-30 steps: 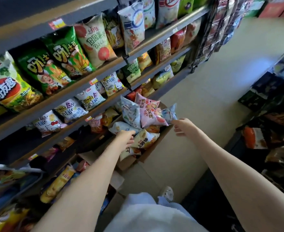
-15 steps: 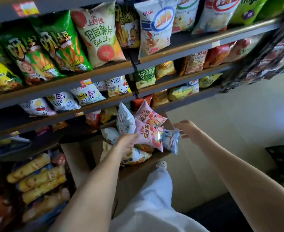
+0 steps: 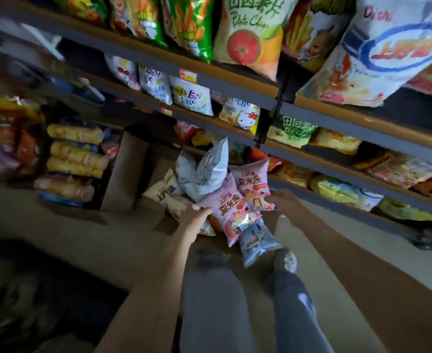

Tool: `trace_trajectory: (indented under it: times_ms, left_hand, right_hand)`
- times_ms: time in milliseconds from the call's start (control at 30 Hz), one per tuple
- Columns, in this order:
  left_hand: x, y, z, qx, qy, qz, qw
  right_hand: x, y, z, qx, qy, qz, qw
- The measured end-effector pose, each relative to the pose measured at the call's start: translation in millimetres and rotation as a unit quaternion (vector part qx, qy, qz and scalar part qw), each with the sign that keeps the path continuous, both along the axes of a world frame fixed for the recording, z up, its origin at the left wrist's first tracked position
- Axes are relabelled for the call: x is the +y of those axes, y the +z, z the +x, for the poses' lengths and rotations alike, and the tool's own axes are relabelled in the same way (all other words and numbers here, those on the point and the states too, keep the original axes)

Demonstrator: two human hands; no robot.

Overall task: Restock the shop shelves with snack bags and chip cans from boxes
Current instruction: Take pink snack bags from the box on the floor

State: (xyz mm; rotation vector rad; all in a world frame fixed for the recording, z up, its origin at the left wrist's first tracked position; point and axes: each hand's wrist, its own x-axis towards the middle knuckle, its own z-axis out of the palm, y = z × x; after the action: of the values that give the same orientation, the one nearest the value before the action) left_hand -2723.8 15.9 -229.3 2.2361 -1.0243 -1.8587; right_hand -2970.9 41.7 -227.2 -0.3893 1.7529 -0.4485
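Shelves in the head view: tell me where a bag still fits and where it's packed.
Free: the dark gap left of the white cartoon bags, on their shelf, and the lower gap one shelf down, above the cardboard flap. Packed: the uppermost row, with green bags against the potato chip bag.

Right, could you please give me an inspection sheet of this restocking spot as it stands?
Surface: pale floor below grey shelves, with an open cardboard box on it.
Job's things: front pink bag, rear pink bag, pale blue bag and others heaped in the box; the shelves hold many snack bags.
Clutter: yellow packs stacked low at the left.
Grippers: left hand grips the front pink bag's edge; right hand is at the rear pink bag, grip unclear.
Cables: nothing seen.
Surroundings: the person's shoe by the box; picture blurred, dark at lower left.
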Motion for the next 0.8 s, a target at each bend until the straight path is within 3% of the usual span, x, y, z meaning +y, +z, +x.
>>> trace_trajectory:
  times_ms: [200,400,633,800]
  left_hand:
    - [56.0,-52.6,-37.0,0.011,0.131,-0.059,0.99]
    - [69.8,-144.5,-66.1,0.045,0.167,-0.085,0.981]
    - [81.0,-251.8,-87.5,-0.03,0.095,-0.152,0.983]
    - [89.2,-288.6,-96.2,-0.071,0.082,-0.241,0.964]
  right_hand:
    - [-9.1,-64.3,-32.8,0.016,0.11,0.004,0.994]
    - [-18.7,-153.1,-51.4,0.019,0.139,-0.021,0.99]
    - [-36.9,-277.8,-72.3,0.116,0.166,-0.063,0.977]
    - [-40.7,-323.8,-74.6,0.059,0.172,-0.163,0.97]
